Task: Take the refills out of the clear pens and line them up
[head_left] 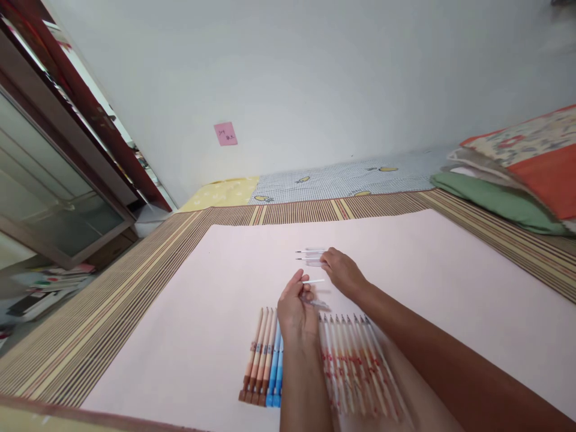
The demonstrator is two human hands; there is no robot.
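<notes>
My left hand [297, 303] is turned partly palm up, its fingers closed on a thin white pen refill [315, 281] that points right. Just above and to the right, my right hand [342, 269] pinches at the right ends of thin white pen refills [308, 259] with dark tips facing left. They lie on or close to the pale pink sheet [193, 300]. Nearer to me is a row of peach and brown pens [258, 360], with blue pens [275, 366] partly hidden by my left forearm. Right of that forearm lie several whitish pens with red patterns [353, 360], dark tips facing away.
Under the sheet is a striped mat [148, 264]. Folded cloths and a cushion [517, 174] are piled at the far right. A patterned cloth [342, 180] runs along the wall, which bears a pink note [225, 134]. A glass-panelled cabinet [58, 192] stands at left.
</notes>
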